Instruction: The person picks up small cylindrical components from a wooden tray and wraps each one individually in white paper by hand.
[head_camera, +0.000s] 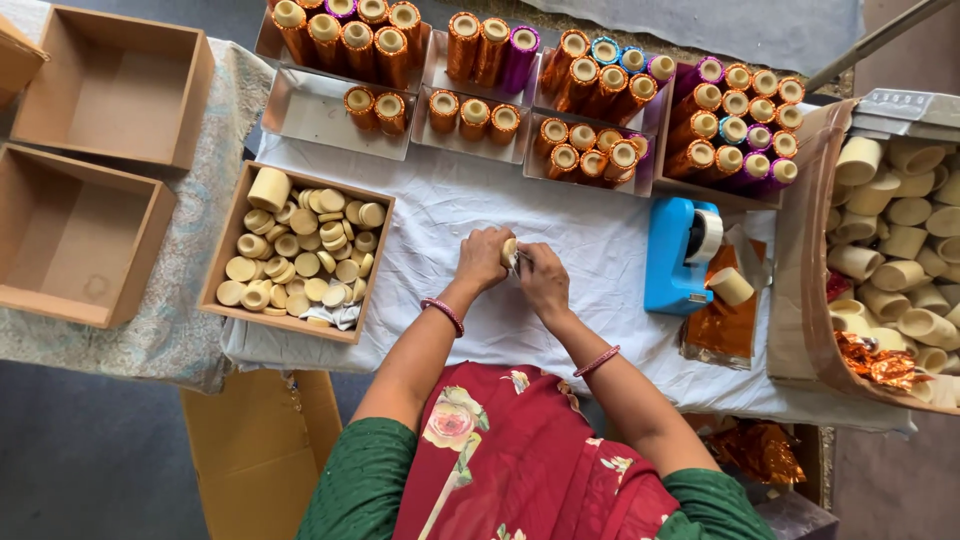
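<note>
At the centre of the frame, the fingers of the left hand (482, 258) are curled shut around a small cream-coloured spool (509, 249), and the right hand (543, 278) closes on it from the other side, so both hands grip the same piece just above the white cloth (440, 215) that covers the worktop. A bangle circles each wrist.

Left of the hands sits a shallow cardboard box (232, 240) filled with cream discs and short spools. Right of the hands stands a blue tape dispenser (680, 255), with a sheet of orange foil (722, 325) and one bare cream tube just beside it. Along the upper edge of the frame, metal trays (310, 112) hold upright rolls wrapped in orange, purple and blue foil. At the far right, a large container (805, 250) is heaped with bare cream tubes. Two empty cardboard boxes (80, 235) lie at the upper left.
</note>
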